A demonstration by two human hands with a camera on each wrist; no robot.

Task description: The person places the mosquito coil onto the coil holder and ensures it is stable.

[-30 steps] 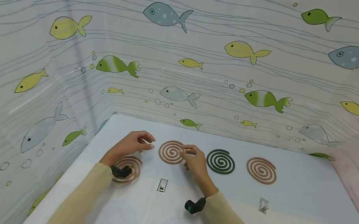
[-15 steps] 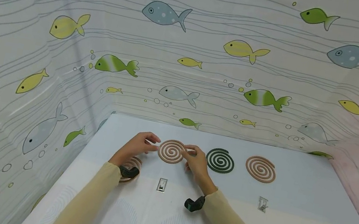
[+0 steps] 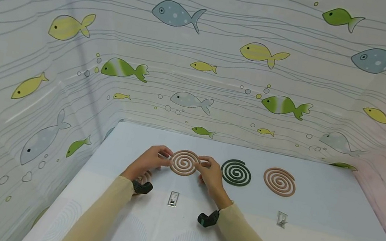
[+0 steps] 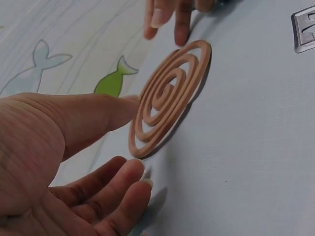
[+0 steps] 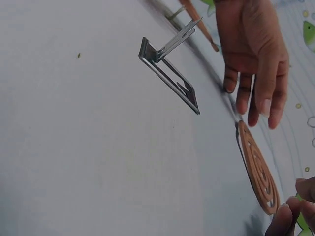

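Note:
A brown mosquito coil (image 3: pixel 184 163) lies between both hands on the white table; whether it is slightly lifted is unclear. The left hand (image 3: pixel 151 161) is at its left edge. In the left wrist view, the thumb meets the coil's rim, with the other fingers spread apart below it. At the right edge, the right hand (image 3: pixel 211 175) has its thumb and index finger at the rim, loosely bent and apart. In the right wrist view, the right fingertips (image 5: pixel 293 209) are only partly seen by the coil's near end.
A green coil (image 3: pixel 236 173) and another brown coil (image 3: pixel 279 182) lie to the right. One more brown coil (image 3: pixel 146 177) is mostly hidden under the left wrist. Two small metal stands (image 3: pixel 173 199) are nearer the front. A fish-patterned curtain (image 3: pixel 199 83) rises behind the table.
The left hand has moved right, from a short gap away to the coil's left edge, and its wrist covers more of the coil beneath. The right hand has stayed at the right edge.

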